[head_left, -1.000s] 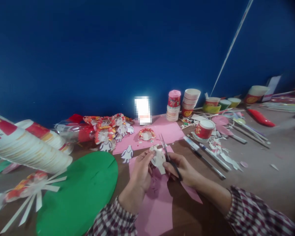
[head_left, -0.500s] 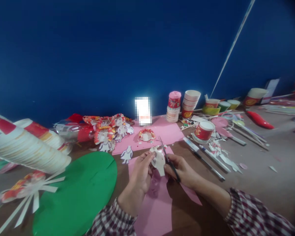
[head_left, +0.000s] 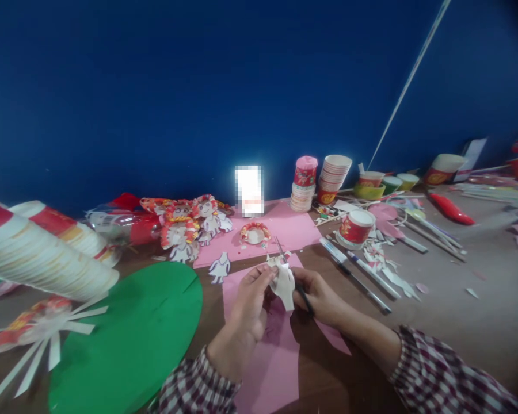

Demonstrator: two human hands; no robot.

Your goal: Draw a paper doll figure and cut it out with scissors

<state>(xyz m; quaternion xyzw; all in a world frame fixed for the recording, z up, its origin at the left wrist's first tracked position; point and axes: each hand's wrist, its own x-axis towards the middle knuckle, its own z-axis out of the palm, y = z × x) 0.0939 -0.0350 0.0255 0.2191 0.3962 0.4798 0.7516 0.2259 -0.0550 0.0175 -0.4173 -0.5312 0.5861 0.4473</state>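
A piece of white paper, partly cut to a curved outline, is pinched between the thumb and fingers of my left hand. My right hand is closed around the black handles of a pair of scissors. The blades point up and away, passing by the upper right edge of the paper; part of them is hidden behind it. Under both hands lies a pink sheet. A cut-out paper figure in a dress rests on the table just left of my left hand.
On the left are a green oval sheet and tilted stacked paper cups. Decorated paper dolls and a ring-shaped cup piece lie ahead. Markers, paper scraps and a red-patterned cup are to the right.
The paper in my left hand has turned slightly and shifted against the scissors. The whole view has drifted a little; the other things keep their places.
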